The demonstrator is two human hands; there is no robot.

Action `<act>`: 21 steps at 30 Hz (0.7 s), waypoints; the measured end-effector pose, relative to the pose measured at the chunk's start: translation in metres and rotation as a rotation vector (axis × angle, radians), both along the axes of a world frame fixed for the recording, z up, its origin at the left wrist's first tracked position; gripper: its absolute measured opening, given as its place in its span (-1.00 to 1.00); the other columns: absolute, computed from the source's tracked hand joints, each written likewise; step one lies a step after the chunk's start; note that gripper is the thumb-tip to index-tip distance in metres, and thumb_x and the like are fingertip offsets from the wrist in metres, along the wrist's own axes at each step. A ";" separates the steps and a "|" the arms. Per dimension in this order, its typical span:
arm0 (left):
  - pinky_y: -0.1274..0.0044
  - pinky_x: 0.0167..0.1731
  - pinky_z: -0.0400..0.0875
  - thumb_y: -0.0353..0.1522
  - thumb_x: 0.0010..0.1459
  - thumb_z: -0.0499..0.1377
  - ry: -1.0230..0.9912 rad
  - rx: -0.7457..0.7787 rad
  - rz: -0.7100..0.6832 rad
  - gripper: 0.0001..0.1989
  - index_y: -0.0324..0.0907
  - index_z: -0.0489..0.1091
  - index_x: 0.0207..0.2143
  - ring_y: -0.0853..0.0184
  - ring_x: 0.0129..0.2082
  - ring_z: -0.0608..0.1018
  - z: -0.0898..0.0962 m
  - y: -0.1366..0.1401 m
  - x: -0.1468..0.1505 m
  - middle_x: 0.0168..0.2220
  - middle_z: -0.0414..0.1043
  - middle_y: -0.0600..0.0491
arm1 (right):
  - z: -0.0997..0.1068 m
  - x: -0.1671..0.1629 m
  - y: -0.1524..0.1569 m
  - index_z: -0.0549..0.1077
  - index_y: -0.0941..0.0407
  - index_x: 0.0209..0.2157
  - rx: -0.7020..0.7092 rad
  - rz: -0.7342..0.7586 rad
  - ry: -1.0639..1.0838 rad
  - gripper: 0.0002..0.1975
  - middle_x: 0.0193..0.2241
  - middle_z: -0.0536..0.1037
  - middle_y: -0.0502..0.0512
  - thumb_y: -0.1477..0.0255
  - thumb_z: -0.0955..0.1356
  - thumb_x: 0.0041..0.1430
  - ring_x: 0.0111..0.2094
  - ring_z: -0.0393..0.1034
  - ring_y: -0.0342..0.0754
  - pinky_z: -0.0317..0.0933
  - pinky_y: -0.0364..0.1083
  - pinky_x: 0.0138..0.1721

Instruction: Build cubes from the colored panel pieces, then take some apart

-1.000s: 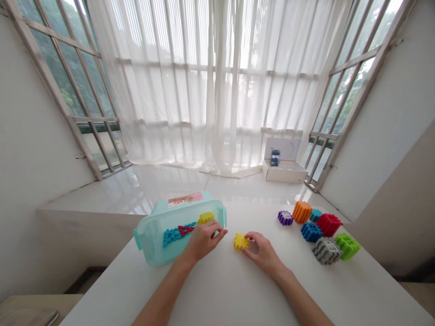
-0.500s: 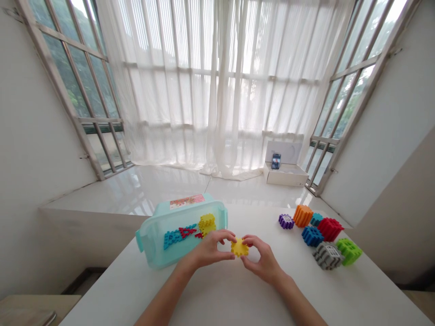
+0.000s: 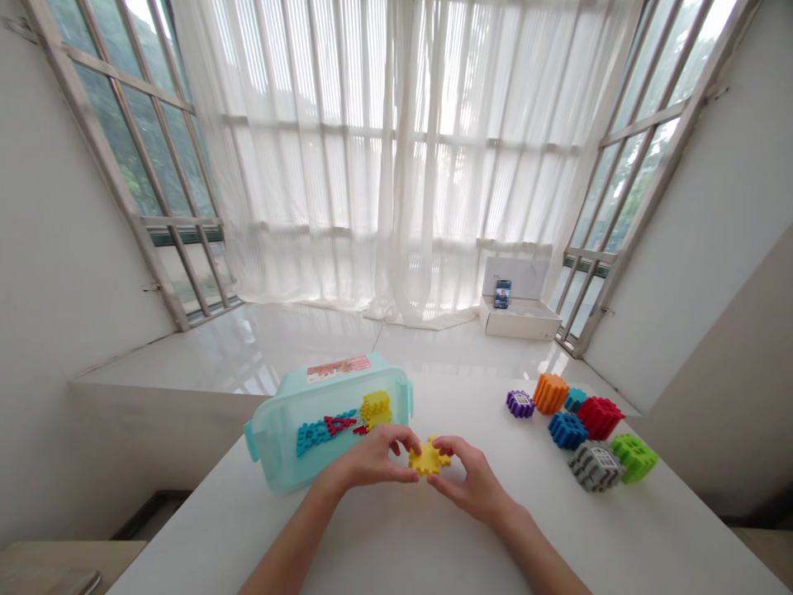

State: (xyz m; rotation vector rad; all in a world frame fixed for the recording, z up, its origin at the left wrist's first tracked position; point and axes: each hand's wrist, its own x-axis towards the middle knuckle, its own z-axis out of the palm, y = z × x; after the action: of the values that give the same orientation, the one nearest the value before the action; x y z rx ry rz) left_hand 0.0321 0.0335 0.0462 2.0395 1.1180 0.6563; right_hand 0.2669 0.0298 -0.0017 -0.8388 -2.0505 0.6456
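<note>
Yellow notched building tiles [image 3: 426, 459] are held between my two hands over the white table, with a second yellow edge showing at the right behind the first. My left hand [image 3: 382, 456] pinches them from the left, thumb below and fingers above. From the right, my right hand [image 3: 467, 478] grips them the same way. Left of my hands sits a translucent teal bin [image 3: 278, 471]. Inside it lie yellow tiles [image 3: 375, 408], blue tiles [image 3: 313, 436] and red tiles [image 3: 339, 425].
On the right of the table [image 3: 396, 545] stand stacks of tiles: purple [image 3: 519, 403], orange [image 3: 551, 393], teal [image 3: 575, 400], blue [image 3: 567, 430], red [image 3: 600, 417], grey [image 3: 595, 466] and green [image 3: 633, 457]. A phone [image 3: 502, 294] leans in an open white box [image 3: 520, 322] on the sill.
My hands and the yellow tiles have shifted slightly left and down. The yellow piece has turned, so a second notched edge now shows at its right.
</note>
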 end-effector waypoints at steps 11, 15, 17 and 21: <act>0.47 -0.27 0.45 -0.16 -0.06 0.33 -0.138 -0.064 0.221 -0.68 -0.19 0.50 -0.31 0.29 -0.32 0.53 0.024 0.003 -0.057 -0.21 0.53 0.00 | -0.006 0.005 0.008 0.36 0.03 -0.08 -0.009 0.002 -0.065 -0.67 -0.15 0.52 0.10 0.41 0.42 0.10 -0.21 0.45 -0.03 0.36 -0.02 -0.12; 0.45 -0.29 0.48 -0.13 -0.04 0.30 -0.164 0.059 0.394 -0.66 -0.18 0.47 -0.30 0.28 -0.33 0.54 0.020 0.008 -0.067 -0.16 0.52 -0.01 | -0.008 0.005 0.009 0.37 0.04 -0.09 -0.008 0.006 -0.063 -0.70 -0.15 0.51 0.11 0.42 0.40 0.12 -0.21 0.45 -0.03 0.36 -0.02 -0.13; 0.46 -0.28 0.47 -0.13 -0.04 0.29 -0.133 0.141 0.470 -0.68 -0.16 0.47 -0.31 0.24 -0.26 0.56 0.017 0.011 -0.070 -0.17 0.54 0.00 | -0.009 0.006 0.010 0.37 0.04 -0.10 -0.007 0.006 -0.064 -0.72 -0.16 0.51 0.11 0.43 0.39 0.13 -0.21 0.45 -0.03 0.36 -0.03 -0.14; 0.44 -0.25 0.46 -0.13 -0.04 0.24 -0.028 0.283 0.643 -0.69 -0.13 0.47 -0.30 0.17 -0.17 0.56 0.007 0.018 -0.075 -0.19 0.57 0.01 | -0.009 0.006 0.010 0.38 0.04 -0.12 -0.002 -0.003 -0.075 -0.76 -0.16 0.51 0.10 0.43 0.38 0.15 -0.22 0.44 -0.04 0.36 -0.04 -0.15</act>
State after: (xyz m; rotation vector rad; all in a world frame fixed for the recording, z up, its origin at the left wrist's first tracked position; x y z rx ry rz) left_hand -0.0430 0.0518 0.0532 1.8683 1.7656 1.2095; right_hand 0.2725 0.0401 -0.0105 -0.8792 -2.1159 0.6234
